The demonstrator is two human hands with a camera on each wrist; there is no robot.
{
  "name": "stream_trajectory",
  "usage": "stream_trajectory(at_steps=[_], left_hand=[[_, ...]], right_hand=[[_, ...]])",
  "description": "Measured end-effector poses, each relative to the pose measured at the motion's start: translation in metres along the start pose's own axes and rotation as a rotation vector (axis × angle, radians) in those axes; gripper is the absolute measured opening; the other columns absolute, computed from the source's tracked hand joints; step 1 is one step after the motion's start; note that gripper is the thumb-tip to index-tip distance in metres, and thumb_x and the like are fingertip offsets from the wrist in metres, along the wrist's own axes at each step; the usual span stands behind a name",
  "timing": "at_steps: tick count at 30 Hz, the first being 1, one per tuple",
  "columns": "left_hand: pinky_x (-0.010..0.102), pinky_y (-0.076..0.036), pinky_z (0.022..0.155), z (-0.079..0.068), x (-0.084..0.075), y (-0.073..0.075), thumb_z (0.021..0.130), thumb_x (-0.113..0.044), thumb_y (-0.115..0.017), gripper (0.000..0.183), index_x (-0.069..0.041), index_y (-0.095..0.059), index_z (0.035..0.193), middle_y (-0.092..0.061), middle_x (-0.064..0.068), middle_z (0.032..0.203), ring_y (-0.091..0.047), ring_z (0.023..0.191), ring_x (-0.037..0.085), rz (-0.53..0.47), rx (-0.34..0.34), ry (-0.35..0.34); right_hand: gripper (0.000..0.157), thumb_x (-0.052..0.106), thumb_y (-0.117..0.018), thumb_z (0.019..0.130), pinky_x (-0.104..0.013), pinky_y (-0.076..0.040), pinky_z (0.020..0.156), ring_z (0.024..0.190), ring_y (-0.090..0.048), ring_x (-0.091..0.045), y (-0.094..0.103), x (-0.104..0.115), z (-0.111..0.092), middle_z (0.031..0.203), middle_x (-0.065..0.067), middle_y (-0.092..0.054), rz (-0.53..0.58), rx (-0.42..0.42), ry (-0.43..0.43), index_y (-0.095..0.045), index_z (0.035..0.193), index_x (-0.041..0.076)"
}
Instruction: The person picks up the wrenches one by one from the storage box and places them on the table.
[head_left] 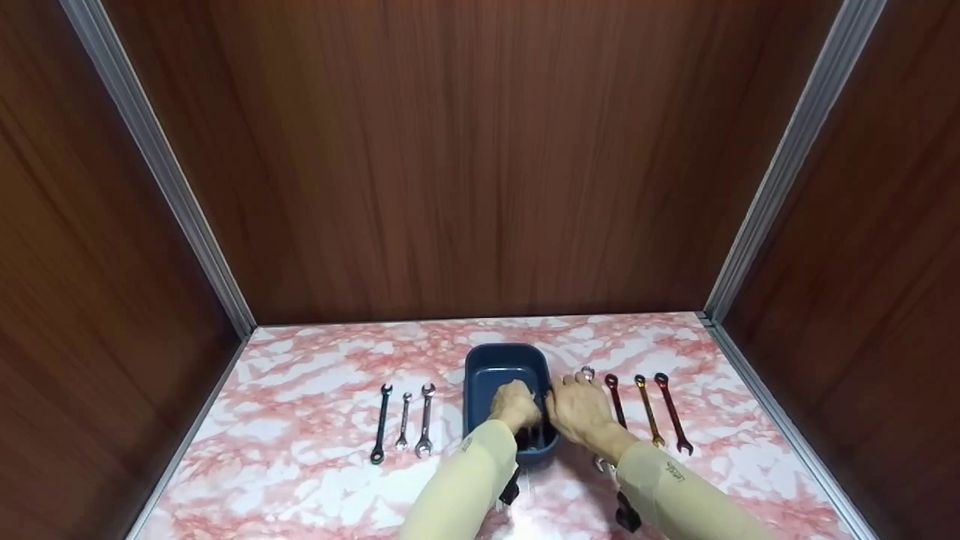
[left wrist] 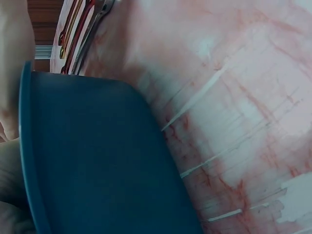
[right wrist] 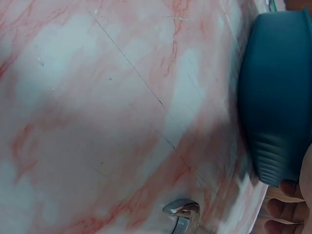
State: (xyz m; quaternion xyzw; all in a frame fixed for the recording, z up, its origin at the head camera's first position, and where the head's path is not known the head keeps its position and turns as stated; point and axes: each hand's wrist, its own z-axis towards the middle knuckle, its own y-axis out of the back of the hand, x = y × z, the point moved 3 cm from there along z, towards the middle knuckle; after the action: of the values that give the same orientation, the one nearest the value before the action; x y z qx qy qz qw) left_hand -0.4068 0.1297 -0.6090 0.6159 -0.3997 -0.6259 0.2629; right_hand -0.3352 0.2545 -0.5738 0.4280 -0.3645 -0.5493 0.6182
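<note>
A dark blue bin [head_left: 471,375] stands on the table, its wall [left wrist: 97,151] filling much of the left wrist view. My left hand [head_left: 516,405] reaches down inside it with curled fingers; I cannot tell whether they hold anything. Dark shapes lie below that hand in the bin. My right hand [head_left: 581,409] lies along the bin's right side, fingers stretched forward and back of the hand upward. Its fingertips [right wrist: 287,209] show near the bin's end in the right wrist view. Partly under this hand lies a silver wrench [head_left: 588,371].
Left of the bin, a dark wrench [head_left: 382,421], a small silver wrench [head_left: 404,421] and a larger silver wrench [head_left: 426,420] lie in a row. Right of it are a red wrench [head_left: 615,397], a gold wrench [head_left: 649,411] and another red wrench [head_left: 673,412]. Wood-grain panels [head_left: 480,165] enclose the table.
</note>
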Motion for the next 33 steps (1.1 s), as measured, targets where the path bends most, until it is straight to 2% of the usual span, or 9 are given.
stream_trajectory(at_steps=[5,8,14,17,20,24,27,31,33], left_hand=[[0.052,-0.067,0.092,-0.022,-0.011,0.021,0.081,-0.019,-0.093,0.021,-0.005,-0.080,0.090,-0.083,0.022,0.106,-0.081,0.103,0.039,-0.014,0.010,0.005],[0.052,-0.067,0.090,-0.018,-0.007,0.022,0.082,-0.020,-0.092,0.025,-0.004,-0.081,0.096,-0.083,0.022,0.108,-0.081,0.103,0.038,-0.011,0.010,0.018],[0.049,-0.067,0.088,-0.021,-0.001,0.036,0.080,-0.007,-0.088,0.022,0.000,-0.080,0.100,-0.082,0.023,0.111,-0.080,0.099,0.035,-0.008,0.013,0.064],[0.043,-0.068,0.077,-0.021,0.002,0.040,0.082,-0.005,-0.085,0.014,-0.002,-0.078,0.093,-0.082,0.022,0.106,-0.079,0.084,0.032,-0.032,0.034,0.071],[0.039,-0.065,0.057,-0.017,0.007,0.043,0.081,-0.003,-0.081,0.009,-0.003,-0.072,0.083,-0.079,0.023,0.098,-0.077,0.062,0.029,-0.095,0.066,0.088],[0.034,-0.059,0.043,0.000,0.022,0.036,0.082,-0.005,-0.072,0.007,-0.004,-0.066,0.081,-0.076,0.025,0.097,-0.072,0.047,0.026,-0.174,0.080,0.111],[0.034,-0.059,0.043,0.001,0.023,0.043,0.082,-0.005,-0.070,0.005,-0.003,-0.065,0.084,-0.073,0.026,0.099,-0.073,0.047,0.026,-0.219,0.090,0.133],[0.035,-0.062,0.048,-0.012,0.013,0.065,0.086,-0.002,-0.068,0.003,-0.003,-0.066,0.084,-0.072,0.021,0.096,-0.076,0.052,0.027,-0.247,0.120,0.161],[0.036,-0.064,0.050,-0.013,0.013,0.069,0.088,-0.002,-0.065,0.005,-0.005,-0.066,0.083,-0.070,0.017,0.091,-0.077,0.055,0.027,-0.247,0.129,0.158]], right_hand=[[0.030,0.030,-0.062,0.108,-0.058,-0.057,0.089,0.105,-0.072,-0.043,-0.002,0.002,0.000,0.103,-0.021,-0.078,0.002,0.003,0.002,-0.072,0.113,0.002],[0.030,0.031,-0.064,0.108,-0.058,-0.057,0.089,0.104,-0.072,-0.042,-0.002,0.003,0.001,0.103,-0.021,-0.077,-0.008,-0.005,0.008,-0.072,0.114,0.002],[0.031,0.032,-0.063,0.109,-0.058,-0.057,0.091,0.106,-0.071,-0.042,-0.002,0.001,0.001,0.105,-0.021,-0.077,-0.024,0.004,0.013,-0.071,0.118,0.003],[0.032,0.031,-0.063,0.109,-0.059,-0.057,0.092,0.107,-0.071,-0.042,-0.001,0.000,0.000,0.106,-0.021,-0.077,-0.018,0.016,0.011,-0.071,0.120,0.003],[0.031,0.031,-0.063,0.109,-0.059,-0.057,0.092,0.107,-0.071,-0.043,-0.001,0.000,0.000,0.107,-0.021,-0.077,-0.013,0.017,0.012,-0.071,0.120,0.003],[0.030,0.030,-0.063,0.109,-0.057,-0.059,0.090,0.104,-0.072,-0.042,0.000,-0.001,0.000,0.105,-0.021,-0.077,-0.020,0.004,0.022,-0.071,0.116,0.003],[0.029,0.030,-0.063,0.109,-0.056,-0.060,0.089,0.103,-0.072,-0.042,-0.001,-0.001,0.000,0.104,-0.020,-0.078,-0.023,-0.001,0.023,-0.071,0.114,0.003],[0.030,0.031,-0.063,0.109,-0.057,-0.059,0.091,0.106,-0.072,-0.043,-0.002,-0.002,0.001,0.107,-0.021,-0.078,-0.012,0.020,0.013,-0.071,0.116,0.003],[0.030,0.031,-0.063,0.109,-0.057,-0.059,0.093,0.107,-0.072,-0.043,-0.002,-0.001,0.002,0.109,-0.021,-0.078,-0.011,0.033,0.011,-0.071,0.118,0.003]])
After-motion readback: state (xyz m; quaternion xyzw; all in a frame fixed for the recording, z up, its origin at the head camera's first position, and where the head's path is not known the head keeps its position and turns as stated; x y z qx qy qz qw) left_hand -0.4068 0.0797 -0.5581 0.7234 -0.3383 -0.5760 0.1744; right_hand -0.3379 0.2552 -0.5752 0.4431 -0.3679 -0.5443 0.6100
